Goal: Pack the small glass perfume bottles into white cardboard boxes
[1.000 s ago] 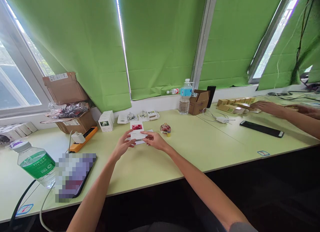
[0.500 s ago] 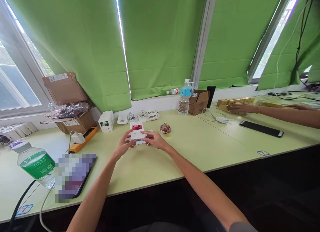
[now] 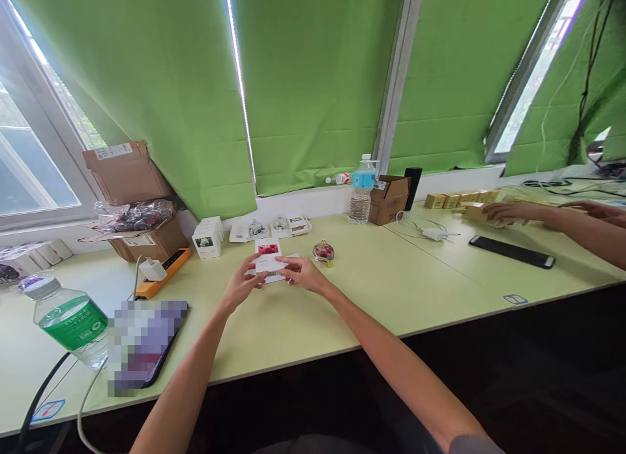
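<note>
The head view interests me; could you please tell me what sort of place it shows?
It looks like a shared workroom or office: a long tabletop runs beside green blinds, small white boxes stand near its back, and a co-worker's hand is over its right part.

Smooth card box [image 3: 267,264], shiny glass-looking round bottle [image 3: 323,251], smooth tabletop [image 3: 386,291]

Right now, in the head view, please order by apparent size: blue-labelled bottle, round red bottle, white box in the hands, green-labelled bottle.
Green-labelled bottle, which looks nearest
Blue-labelled bottle
White box, partly covered
Round red bottle
</note>
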